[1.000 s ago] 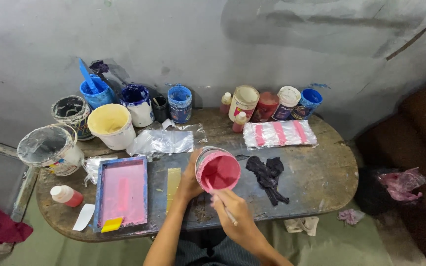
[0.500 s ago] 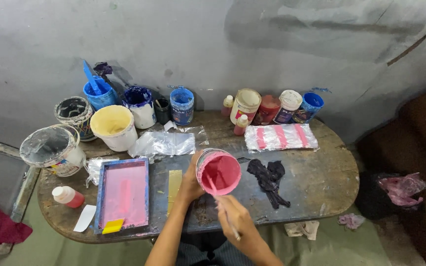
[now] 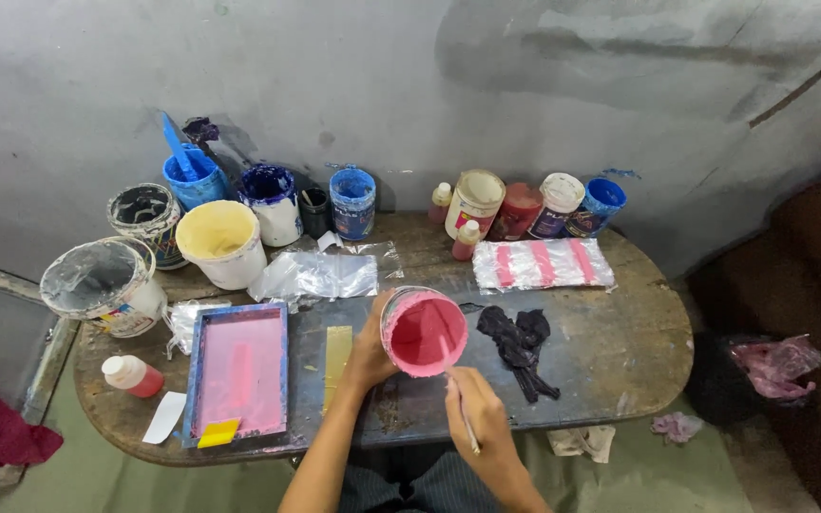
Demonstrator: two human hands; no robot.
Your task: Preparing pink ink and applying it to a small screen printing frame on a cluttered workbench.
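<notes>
Just below the middle of the frame, the left hand [image 3: 370, 353] is wrapped around the side of a tub of pink paint [image 3: 424, 332], tipping its mouth toward the camera, seemingly to steady it and expose the paint. The right hand [image 3: 480, 418] pinches a thin stick [image 3: 456, 394] whose long axis runs steeply from the paint down toward the lower edge, near a black rag [image 3: 517, 346].

From my seat I count one tub of pink paint [image 3: 423, 332] and one stirring stick [image 3: 457, 391]. At ten to twelve o'clock stand six open paint pots and one small black cup [image 3: 315, 211]. At one o'clock stand four lidded jars. I count three small red bottles, one framed pink screen [image 3: 238, 371] and one black rag [image 3: 517, 344].
</notes>
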